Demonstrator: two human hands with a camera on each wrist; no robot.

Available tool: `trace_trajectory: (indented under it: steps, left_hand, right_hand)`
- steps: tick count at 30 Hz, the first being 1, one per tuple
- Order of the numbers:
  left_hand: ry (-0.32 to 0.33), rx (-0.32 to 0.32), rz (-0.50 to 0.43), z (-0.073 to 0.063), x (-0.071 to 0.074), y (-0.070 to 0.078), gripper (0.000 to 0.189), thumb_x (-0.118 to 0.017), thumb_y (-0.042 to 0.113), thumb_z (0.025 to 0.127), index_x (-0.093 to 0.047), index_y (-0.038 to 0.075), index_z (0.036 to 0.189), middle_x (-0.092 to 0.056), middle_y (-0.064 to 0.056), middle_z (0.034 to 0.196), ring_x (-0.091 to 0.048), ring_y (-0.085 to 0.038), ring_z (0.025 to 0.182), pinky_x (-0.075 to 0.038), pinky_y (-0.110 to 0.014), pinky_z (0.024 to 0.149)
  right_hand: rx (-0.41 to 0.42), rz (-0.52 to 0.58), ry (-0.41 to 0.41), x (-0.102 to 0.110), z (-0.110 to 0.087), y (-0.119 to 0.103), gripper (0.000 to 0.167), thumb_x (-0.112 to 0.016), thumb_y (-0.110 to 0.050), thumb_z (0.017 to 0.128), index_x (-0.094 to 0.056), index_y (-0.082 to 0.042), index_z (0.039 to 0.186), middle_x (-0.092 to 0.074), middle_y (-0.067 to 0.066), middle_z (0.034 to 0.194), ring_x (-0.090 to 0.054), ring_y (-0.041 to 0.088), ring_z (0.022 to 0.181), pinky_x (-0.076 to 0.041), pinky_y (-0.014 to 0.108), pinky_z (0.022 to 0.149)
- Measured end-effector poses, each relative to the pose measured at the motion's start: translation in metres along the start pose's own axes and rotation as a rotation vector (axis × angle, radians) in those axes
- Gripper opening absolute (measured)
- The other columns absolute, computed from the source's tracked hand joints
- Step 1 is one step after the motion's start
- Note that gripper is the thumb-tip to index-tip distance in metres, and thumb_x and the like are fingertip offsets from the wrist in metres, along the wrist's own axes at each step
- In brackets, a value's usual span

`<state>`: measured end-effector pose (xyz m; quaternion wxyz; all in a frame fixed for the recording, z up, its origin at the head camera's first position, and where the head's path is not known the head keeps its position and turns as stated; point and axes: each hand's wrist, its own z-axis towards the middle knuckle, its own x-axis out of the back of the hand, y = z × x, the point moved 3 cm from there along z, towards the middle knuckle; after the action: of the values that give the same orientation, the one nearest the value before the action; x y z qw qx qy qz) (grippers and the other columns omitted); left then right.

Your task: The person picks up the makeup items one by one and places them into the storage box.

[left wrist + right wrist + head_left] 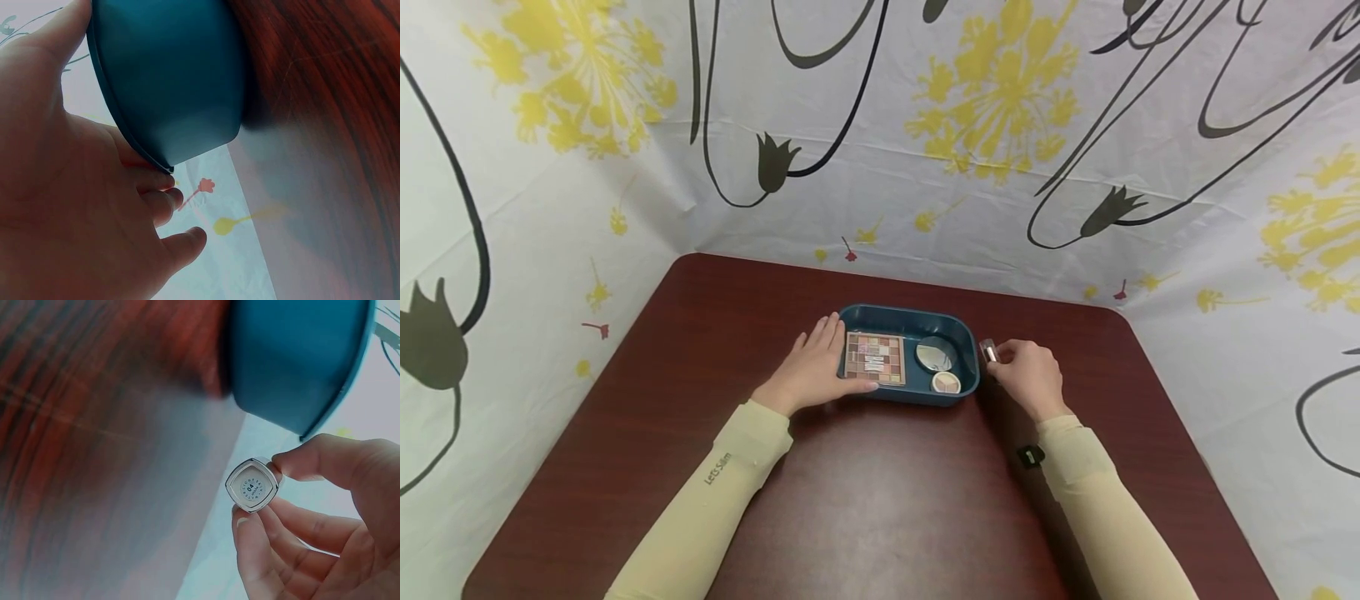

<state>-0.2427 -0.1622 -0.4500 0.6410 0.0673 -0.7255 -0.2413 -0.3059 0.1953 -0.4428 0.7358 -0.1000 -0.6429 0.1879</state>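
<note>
A blue tray (pixel 917 398) with raised walls lies on the table. Inside it, an eyeshadow palette (pixel 875 358) with many colour squares takes up the left half. To the right are a round mirror (pixel 935 354) and a small round compact (pixel 946 382) with pale sections. My left hand (pixel 812 367) rests against the tray's left end, fingers straight along the rim and thumb over the front edge. Just off the tray's right end, my right hand (pixel 1030 375) pinches a small lipstick tube (pixel 252 486) between thumb and fingers; its squarish base, marked 04, faces the right wrist camera.
The dark red wooden table (pixel 880 500) has rounded far corners. Behind and beside it hangs a white cloth (pixel 865 192) printed with yellow and grey flowers. A small black device (pixel 1031 456) sits at the right wrist.
</note>
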Motion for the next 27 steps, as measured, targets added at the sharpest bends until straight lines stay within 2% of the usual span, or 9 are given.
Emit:
trace_trajectory:
  steps: [9, 19, 27]
  left_hand:
    - [0.010, -0.002, 0.003, 0.000, 0.000, -0.001, 0.124, -0.054, 0.085, 0.078, -0.013, 0.002, 0.160, -0.001, -0.014, 0.168, -0.002, -0.030, 0.154, -0.013, -0.056, 0.120]
    - [0.014, -0.005, -0.011, -0.001, 0.000, 0.000, 0.123, -0.056, 0.084, 0.079, -0.014, 0.001, 0.160, -0.003, -0.014, 0.168, -0.003, -0.030, 0.154, -0.013, -0.056, 0.119]
    - [0.016, -0.008, -0.005, -0.001, 0.000, -0.001, 0.124, -0.055, 0.085, 0.079, -0.014, 0.001, 0.160, -0.002, -0.014, 0.168, -0.004, -0.030, 0.154, -0.013, -0.056, 0.119]
  right_hand:
    - [0.047, 0.064, 0.046, 0.008, -0.011, -0.012, 0.028, -0.074, -0.028, 0.088, -0.073, -0.008, 0.108, -0.074, 0.006, 0.090, -0.066, 0.023, 0.079, -0.053, 0.046, 0.072]
    - [0.104, 0.100, 0.100, 0.016, -0.018, -0.026, 0.026, -0.076, -0.024, 0.087, -0.073, -0.008, 0.107, -0.073, 0.004, 0.086, -0.065, 0.023, 0.078, -0.051, 0.047, 0.071]
    - [0.163, 0.101, 0.087, 0.017, -0.018, -0.046, 0.022, -0.074, -0.022, 0.087, -0.074, -0.010, 0.105, -0.072, 0.003, 0.088, -0.064, 0.019, 0.075, -0.050, 0.043, 0.067]
